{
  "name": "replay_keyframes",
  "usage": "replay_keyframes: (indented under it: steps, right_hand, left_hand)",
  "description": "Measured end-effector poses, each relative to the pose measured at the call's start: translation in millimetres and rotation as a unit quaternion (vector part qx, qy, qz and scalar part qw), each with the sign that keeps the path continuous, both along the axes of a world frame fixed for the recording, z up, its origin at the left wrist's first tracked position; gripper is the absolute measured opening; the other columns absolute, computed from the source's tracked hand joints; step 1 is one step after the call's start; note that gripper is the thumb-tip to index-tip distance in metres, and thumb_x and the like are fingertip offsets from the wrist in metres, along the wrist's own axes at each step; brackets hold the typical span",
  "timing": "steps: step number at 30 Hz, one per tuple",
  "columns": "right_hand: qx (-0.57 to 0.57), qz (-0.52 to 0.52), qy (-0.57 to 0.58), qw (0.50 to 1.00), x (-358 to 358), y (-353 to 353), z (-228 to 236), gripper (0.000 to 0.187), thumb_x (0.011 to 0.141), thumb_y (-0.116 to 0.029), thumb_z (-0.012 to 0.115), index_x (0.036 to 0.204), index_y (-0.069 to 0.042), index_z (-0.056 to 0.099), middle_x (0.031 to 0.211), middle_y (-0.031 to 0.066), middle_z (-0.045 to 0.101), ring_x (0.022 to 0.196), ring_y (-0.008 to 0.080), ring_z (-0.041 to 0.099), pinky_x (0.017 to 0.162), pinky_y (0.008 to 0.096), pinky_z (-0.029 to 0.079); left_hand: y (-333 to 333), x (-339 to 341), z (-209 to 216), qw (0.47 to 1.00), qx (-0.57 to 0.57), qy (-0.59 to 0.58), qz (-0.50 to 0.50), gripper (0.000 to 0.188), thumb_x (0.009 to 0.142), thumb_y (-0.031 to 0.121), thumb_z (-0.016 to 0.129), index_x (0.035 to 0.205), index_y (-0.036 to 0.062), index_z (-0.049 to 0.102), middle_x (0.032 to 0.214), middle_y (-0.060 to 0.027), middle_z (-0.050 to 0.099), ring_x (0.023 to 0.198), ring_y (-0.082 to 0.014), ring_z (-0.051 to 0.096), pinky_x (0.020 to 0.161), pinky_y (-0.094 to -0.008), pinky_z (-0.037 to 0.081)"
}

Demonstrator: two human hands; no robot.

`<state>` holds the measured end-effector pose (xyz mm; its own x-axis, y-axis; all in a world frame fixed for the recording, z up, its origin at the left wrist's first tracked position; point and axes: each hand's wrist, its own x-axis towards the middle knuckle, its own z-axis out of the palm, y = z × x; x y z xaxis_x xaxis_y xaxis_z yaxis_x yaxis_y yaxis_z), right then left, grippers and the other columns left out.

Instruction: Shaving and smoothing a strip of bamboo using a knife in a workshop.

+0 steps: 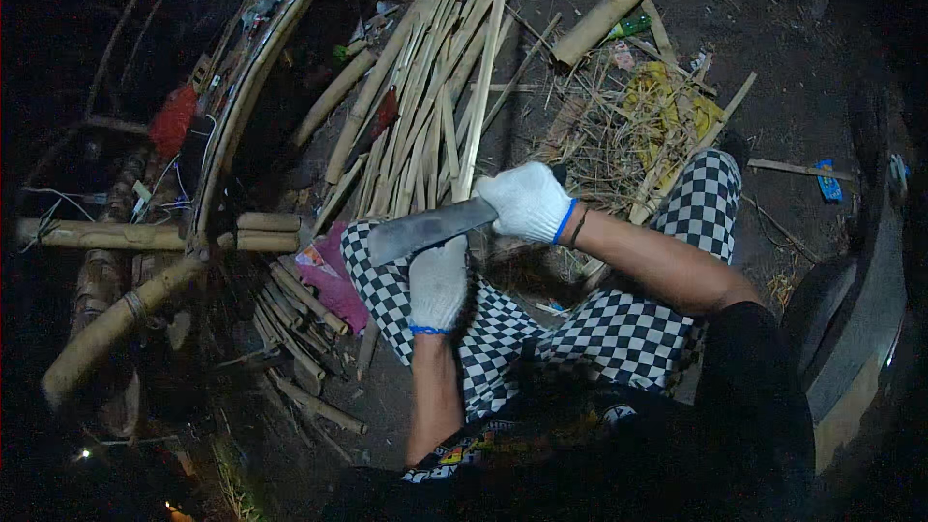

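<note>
My right hand (529,201), in a white knitted glove with a blue cuff, is closed around the handle of a machete (430,230). Its broad grey blade points left, crossing just above my left hand (439,285). That hand wears a matching glove and is closed at the lower end of a long pale bamboo strip (490,58), which runs away toward the top edge. The blade hides my left fingertips and the strip's near end. Both hands are over my lap, in black-and-white checkered trousers (619,333).
Beyond my knees lies a pile of split bamboo strips (416,106). Right of it are a thick bamboo pole (609,14), a green bottle (630,27), shavings (609,140) and a yellow sheet (667,101). A bamboo frame (242,106) stands left, near short bamboo pieces (290,319).
</note>
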<state>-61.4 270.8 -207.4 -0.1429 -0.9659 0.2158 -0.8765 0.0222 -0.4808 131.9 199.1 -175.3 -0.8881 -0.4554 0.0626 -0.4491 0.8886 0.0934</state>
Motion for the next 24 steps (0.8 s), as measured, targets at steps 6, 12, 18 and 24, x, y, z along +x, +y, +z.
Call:
replay_keyframes:
  steps: [6, 12, 18, 24]
  right_hand:
    - [-0.08, -0.105, -0.011, 0.991, -13.1, -10.0, -15.4, 0.014, 0.071, -0.021, 0.06, 0.078, -0.009, 0.063, 0.066, 0.0137, 0.064, 0.065, 0.0333, 0.066, 0.057, 0.0445, 0.052]
    - [-0.084, -0.074, -0.006, 0.994, -22.1, -8.5, 1.1, 0.013, 0.071, -0.022, 0.06, 0.077, -0.012, 0.065, 0.065, 0.0131, 0.064, 0.065, 0.0313, 0.066, 0.054, 0.0424, 0.052]
    - [-0.074, -0.076, -0.031, 0.994, -2.2, -7.0, -5.1, 0.015, 0.07, -0.021, 0.061, 0.08, -0.01, 0.064, 0.066, 0.015, 0.064, 0.064, 0.0333, 0.065, 0.056, 0.0448, 0.051]
    - [-0.103, -0.124, 0.012, 0.987, -39.4, -12.9, -5.7, 0.013, 0.073, -0.021, 0.06, 0.082, -0.013, 0.064, 0.07, 0.0141, 0.064, 0.067, 0.0335, 0.065, 0.059, 0.044, 0.052]
  left_hand:
    - [10.1, -7.4, 26.1, 0.981, 0.132, 0.093, 0.104, 0.029, 0.096, 0.023, 0.046, 0.092, -0.0023, 0.059, 0.079, -0.0227, 0.059, 0.074, -0.0374, 0.058, 0.063, -0.0444, 0.045]
    - [8.4, 12.9, 15.1, 0.974, 0.161, 0.129, 0.092, 0.044, 0.098, 0.035, 0.042, 0.088, -0.0041, 0.059, 0.076, -0.0234, 0.057, 0.075, -0.0392, 0.057, 0.066, -0.0447, 0.042]
    - [14.7, 0.7, 39.3, 0.931, 0.284, 0.062, 0.22, 0.039, 0.098, 0.032, 0.042, 0.095, -0.0029, 0.059, 0.076, -0.0217, 0.056, 0.072, -0.036, 0.057, 0.065, -0.0437, 0.041]
    - [18.5, 14.7, 28.2, 0.926, 0.297, 0.114, 0.203, 0.041, 0.096, 0.034, 0.044, 0.092, -0.0036, 0.058, 0.075, -0.0183, 0.056, 0.072, -0.0318, 0.055, 0.068, -0.0386, 0.042]
